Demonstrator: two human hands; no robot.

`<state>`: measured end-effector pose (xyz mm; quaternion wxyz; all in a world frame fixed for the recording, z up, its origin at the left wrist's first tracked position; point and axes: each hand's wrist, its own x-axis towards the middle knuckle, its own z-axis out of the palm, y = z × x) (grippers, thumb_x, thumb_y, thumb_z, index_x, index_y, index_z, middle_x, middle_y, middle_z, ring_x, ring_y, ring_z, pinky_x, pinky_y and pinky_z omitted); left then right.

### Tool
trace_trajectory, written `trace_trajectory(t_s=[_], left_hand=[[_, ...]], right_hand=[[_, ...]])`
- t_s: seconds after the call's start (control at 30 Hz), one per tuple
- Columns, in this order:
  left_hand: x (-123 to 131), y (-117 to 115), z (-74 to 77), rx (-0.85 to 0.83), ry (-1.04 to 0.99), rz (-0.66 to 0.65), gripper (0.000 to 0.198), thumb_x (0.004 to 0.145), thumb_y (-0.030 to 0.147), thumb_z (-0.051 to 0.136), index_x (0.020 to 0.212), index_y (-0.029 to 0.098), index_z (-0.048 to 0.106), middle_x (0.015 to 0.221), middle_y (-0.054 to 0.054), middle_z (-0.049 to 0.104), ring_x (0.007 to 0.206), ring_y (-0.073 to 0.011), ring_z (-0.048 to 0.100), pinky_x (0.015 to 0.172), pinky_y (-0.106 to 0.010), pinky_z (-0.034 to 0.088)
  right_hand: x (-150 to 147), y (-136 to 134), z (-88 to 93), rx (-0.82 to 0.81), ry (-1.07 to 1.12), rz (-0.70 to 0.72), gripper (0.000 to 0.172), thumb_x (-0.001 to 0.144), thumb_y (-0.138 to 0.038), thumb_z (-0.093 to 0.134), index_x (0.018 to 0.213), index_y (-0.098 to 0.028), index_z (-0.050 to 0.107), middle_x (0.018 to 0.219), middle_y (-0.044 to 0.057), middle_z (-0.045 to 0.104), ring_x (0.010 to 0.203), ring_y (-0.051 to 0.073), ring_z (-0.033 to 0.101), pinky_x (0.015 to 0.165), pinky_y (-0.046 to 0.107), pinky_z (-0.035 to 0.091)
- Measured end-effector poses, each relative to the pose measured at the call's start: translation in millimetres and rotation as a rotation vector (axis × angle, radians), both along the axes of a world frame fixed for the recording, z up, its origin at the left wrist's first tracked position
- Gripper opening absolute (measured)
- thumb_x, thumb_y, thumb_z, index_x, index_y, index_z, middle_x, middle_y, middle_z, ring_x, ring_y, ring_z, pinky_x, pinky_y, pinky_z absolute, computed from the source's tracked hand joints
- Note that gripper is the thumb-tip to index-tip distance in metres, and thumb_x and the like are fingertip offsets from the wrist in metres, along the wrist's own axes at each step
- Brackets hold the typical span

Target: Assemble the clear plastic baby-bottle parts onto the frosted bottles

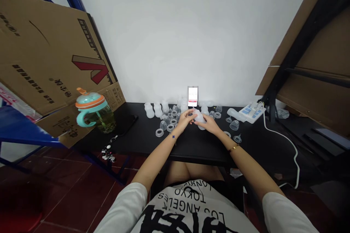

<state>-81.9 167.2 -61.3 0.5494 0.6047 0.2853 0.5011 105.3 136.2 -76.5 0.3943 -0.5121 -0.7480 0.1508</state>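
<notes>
Between my hands is a white, frosted baby bottle (pixel 199 116), tilted over the black table. My right hand (pixel 211 124) wraps around its lower right side. My left hand (pixel 185 121) has its fingers closed at the bottle's upper left; whether a small part sits between those fingertips is too small to tell. Left of my hands lie several clear collar rings (pixel 159 132) and clear domed caps (pixel 163 125). On the right are another domed cap (pixel 234 125) and a clear silicone teat (pixel 237 138). A ring lies partly hidden by my right forearm.
White bottle bodies (pixel 149 110) stand along the wall, around a lit phone (pixel 193 96). A white power strip (pixel 252 112) with a cable is at right. At left are a teal-handled jug (pixel 94 113), a dark phone (pixel 127 124), a beaded keychain (pixel 108 149) and cardboard (pixel 54 51).
</notes>
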Motion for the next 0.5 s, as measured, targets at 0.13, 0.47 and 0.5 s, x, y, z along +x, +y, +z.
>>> trace_trajectory(t_s=[0.13,0.47,0.5], left_hand=[[2.3,3.1,-2.0,-0.015,0.022,0.081,0.055,0.069,0.035,0.083,0.117,0.012,0.070,0.121,-0.013,0.067,0.054,-0.0038,0.056,0.045,-0.018,0.043],[0.3,1.0,-0.1,-0.029,0.020,0.092,0.056,0.068,0.036,0.086,0.117,0.013,0.071,0.119,-0.014,0.069,0.052,-0.0029,0.053,0.045,-0.018,0.042],[0.2,1.1,-0.3,-0.031,0.017,0.094,0.056,0.068,0.035,0.086,0.117,0.013,0.071,0.120,-0.015,0.069,0.052,-0.0028,0.053,0.045,-0.018,0.042]], right_hand=[[-0.8,-1.3,0.8,-0.011,-0.008,0.011,0.050,0.080,-0.065,0.064,0.102,-0.021,0.068,0.091,0.004,0.070,0.080,0.023,0.061,0.071,0.033,0.045],[1.5,1.3,-2.2,0.008,-0.033,-0.019,0.050,0.079,-0.068,0.065,0.092,-0.020,0.065,0.083,0.002,0.067,0.074,0.021,0.058,0.066,0.031,0.043],[1.6,1.4,-2.3,0.010,-0.037,-0.024,0.050,0.079,-0.068,0.065,0.091,-0.020,0.065,0.082,0.002,0.067,0.073,0.021,0.058,0.065,0.031,0.043]])
